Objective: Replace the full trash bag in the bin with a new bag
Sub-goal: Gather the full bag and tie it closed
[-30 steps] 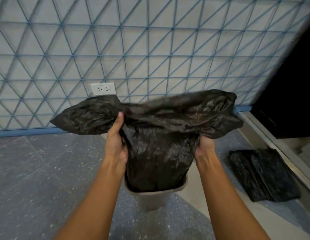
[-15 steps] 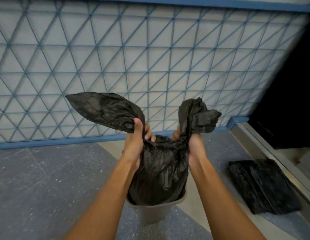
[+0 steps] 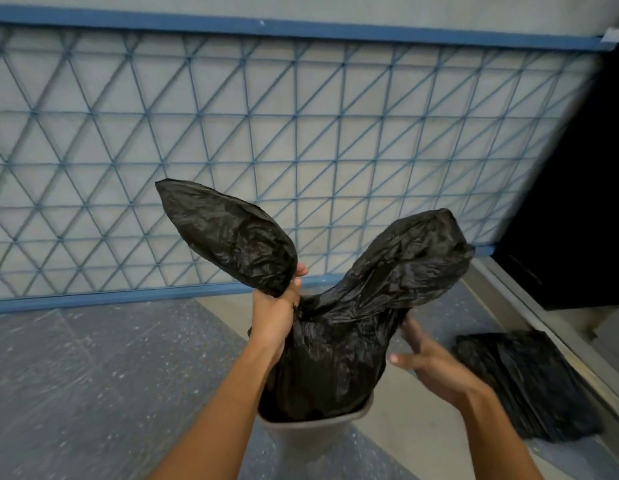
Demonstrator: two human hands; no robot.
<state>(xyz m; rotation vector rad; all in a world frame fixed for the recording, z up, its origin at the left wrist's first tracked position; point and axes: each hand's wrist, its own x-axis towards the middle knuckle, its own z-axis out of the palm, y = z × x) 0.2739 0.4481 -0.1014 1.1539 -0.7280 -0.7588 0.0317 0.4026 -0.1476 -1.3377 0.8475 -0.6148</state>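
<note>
The full trash bag (image 3: 329,344), still in the bin (image 3: 311,432), keeps its left ear in the left hand's (image 3: 275,315) clamped fingers, while the right hand (image 3: 429,358) has let go, fingers apart, so knotting looks unfinished.

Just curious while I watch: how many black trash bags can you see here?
2. One full bag sits in the bin, its flap gripped by the left hand. Another lies folded on the floor at right; it may be several stacked.
</note>
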